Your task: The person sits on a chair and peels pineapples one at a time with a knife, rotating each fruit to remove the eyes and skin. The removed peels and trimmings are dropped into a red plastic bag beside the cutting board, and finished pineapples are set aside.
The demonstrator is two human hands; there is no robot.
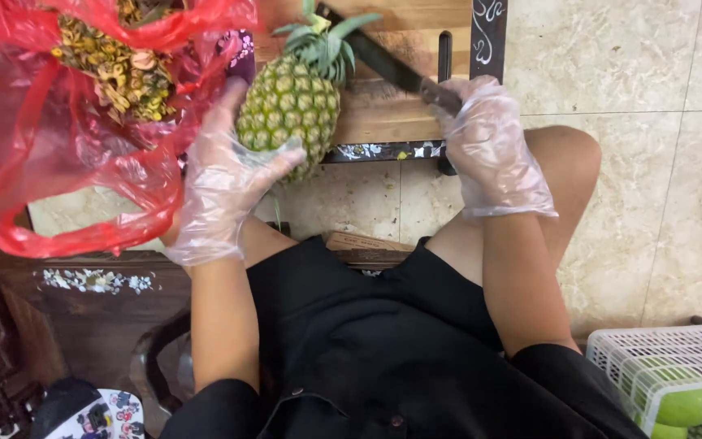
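Observation:
A whole pineapple [290, 102] with a green crown lies over the near edge of a wooden board [383, 114]. My left hand [221, 183], in a clear plastic glove, holds the pineapple from below and the side. Also gloved, my right hand [493, 146] grips the handle of a dark-bladed knife [383, 61]. The blade reaches up and to the left behind the pineapple's crown.
A red plastic bag [67, 154] with pineapple peelings hangs open at the upper left. A white plastic basket [668, 362] holding green fruit stands at the lower right. Pale floor tiles lie below, and dark carved wooden furniture [83, 293] sits at the left.

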